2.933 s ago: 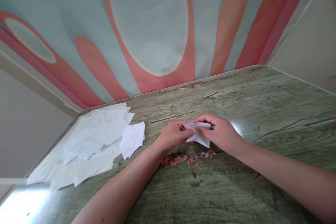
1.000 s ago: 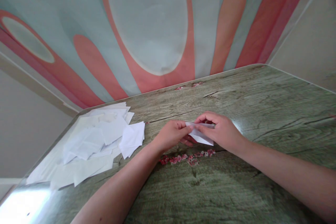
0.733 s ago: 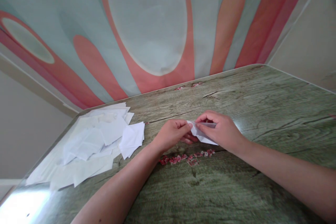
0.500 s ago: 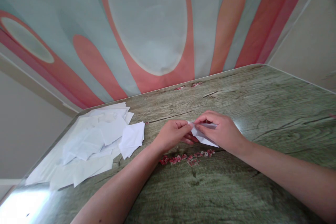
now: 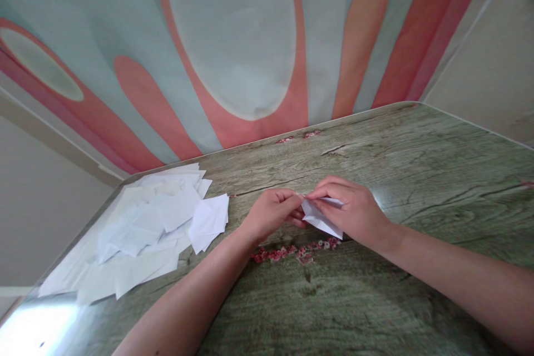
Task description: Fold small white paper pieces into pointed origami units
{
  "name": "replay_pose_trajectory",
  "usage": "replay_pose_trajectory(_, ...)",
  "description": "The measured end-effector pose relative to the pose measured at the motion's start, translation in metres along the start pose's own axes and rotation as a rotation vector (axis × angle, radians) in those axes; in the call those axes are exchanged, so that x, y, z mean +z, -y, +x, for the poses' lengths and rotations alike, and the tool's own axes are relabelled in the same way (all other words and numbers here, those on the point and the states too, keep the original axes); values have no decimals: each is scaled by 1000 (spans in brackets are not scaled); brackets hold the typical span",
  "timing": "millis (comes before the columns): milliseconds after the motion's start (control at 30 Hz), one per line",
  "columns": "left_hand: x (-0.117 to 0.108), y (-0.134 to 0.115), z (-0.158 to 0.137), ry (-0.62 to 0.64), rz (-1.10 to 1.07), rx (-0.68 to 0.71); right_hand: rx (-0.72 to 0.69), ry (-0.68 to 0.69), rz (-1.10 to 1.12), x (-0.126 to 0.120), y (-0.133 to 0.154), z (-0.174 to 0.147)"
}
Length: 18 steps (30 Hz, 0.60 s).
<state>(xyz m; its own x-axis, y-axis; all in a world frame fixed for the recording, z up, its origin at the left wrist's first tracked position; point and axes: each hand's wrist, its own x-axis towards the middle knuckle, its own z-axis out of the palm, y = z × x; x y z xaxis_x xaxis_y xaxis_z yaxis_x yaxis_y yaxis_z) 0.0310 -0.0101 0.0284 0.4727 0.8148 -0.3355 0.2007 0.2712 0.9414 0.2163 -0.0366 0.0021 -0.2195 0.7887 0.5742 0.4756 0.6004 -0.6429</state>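
Note:
A small folded sheet of white paper (image 5: 323,221) is held between my two hands over the middle of the table. My left hand (image 5: 275,208) pinches its left corner between thumb and fingers. From the right, my right hand (image 5: 348,203) grips the paper along its upper edge, with thumb and fingertips close to the left thumb. The fingers of the right hand cover part of the upper side, so the exact fold there is hidden. The lower edge of the paper slants down to the right below the right thumb.
To the left lies a wide heap of loose white papers (image 5: 137,228). A small stack of folded white papers (image 5: 208,219) sits at its right edge. The wood-patterned table (image 5: 417,178) with printed pink flowers meets a coloured wall covering (image 5: 258,128) at the back.
The paper has tilted a little, its lower corner dropping slightly. My left fingers have drawn in somewhat beneath its left end. Both hands keep their hold in nearly the same place.

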Motion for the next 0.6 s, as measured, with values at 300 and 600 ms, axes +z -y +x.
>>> replay_pose_trajectory(300, -2, -4, -2, 23, -30, -10, -37, -15, -24, 3, -5, -2)
replay_pose_trajectory(600, -1, -7, -4, 36, -62, -3, -141, 21, -53, -1, -3, -2)
